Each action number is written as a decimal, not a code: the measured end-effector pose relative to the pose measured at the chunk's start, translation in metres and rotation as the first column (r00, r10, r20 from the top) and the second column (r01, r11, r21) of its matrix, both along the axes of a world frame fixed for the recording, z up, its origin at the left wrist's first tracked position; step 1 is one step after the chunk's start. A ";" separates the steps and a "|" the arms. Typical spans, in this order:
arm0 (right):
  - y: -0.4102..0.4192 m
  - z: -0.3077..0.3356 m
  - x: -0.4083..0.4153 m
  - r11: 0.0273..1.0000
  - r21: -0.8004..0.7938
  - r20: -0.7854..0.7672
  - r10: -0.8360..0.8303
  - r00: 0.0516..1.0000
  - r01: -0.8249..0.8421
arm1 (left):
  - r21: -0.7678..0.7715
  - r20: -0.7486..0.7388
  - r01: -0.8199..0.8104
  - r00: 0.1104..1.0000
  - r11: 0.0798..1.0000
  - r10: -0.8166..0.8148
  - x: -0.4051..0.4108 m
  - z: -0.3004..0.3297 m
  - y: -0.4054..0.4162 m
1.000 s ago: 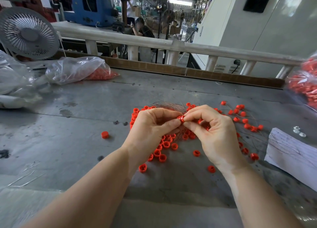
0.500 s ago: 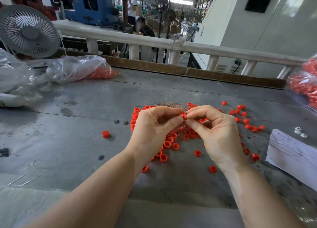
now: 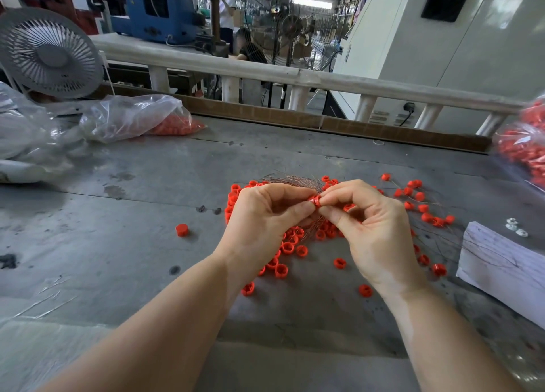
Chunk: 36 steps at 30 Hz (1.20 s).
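Red cap (image 3: 316, 200), pinched between two hands, centre frame.
Left hand (image 3: 265, 217) and right hand (image 3: 371, 223) both pinch it above scattered red caps (image 3: 287, 248) and wire strands (image 3: 290, 181).

One view only, head-worn, wide-angle. Looks forward and down over the bench (image 3: 124, 238). Left hand (image 3: 259, 223) and right hand (image 3: 374, 232) sit close below, mid-frame, forearms entering from the bottom edge. Railing (image 3: 324, 79) and workshop (image 3: 265, 23) fill the top, farther off.

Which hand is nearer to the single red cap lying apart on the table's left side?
Left. The left hand is just right of the lone red cap; the right hand lies farther right, beyond the left. Both pinch a second cap between them.
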State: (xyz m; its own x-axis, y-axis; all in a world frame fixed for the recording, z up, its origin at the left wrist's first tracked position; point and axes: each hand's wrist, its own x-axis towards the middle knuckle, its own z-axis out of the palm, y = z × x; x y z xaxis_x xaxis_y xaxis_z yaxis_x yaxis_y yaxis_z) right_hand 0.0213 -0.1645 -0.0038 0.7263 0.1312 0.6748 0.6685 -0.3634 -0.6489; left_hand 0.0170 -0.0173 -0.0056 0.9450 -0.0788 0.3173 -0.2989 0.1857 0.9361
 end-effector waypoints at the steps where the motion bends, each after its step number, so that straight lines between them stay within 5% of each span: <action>1: 0.000 0.000 0.000 1.000 -0.010 0.004 0.001 1.000 -0.001 | 0.002 0.002 0.004 1.000 1.000 -0.004 0.000 0.000 0.000; 5: 0.001 0.002 -0.002 0.999 -0.038 0.023 -0.003 1.000 0.004 | 0.003 0.006 0.005 1.000 1.000 -0.005 0.000 0.000 0.000; 12: 0.006 0.002 -0.004 0.996 -0.020 0.051 -0.085 0.995 0.086 | -0.260 -0.160 0.076 0.980 0.963 -0.121 0.004 -0.006 -0.003; 36: 0.006 0.002 -0.005 0.979 -0.129 0.084 -0.147 0.986 0.157 | -0.403 -0.303 0.115 0.920 0.908 -0.251 0.003 -0.002 -0.002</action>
State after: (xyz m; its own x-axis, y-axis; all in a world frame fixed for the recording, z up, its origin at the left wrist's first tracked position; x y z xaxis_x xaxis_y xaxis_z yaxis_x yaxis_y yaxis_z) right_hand 0.0163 -0.1584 -0.0022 0.6937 0.1161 0.7108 0.6428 -0.5450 -0.5383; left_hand 0.0196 -0.0198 -0.0073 0.9792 -0.2017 0.0197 0.0983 0.5577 0.8242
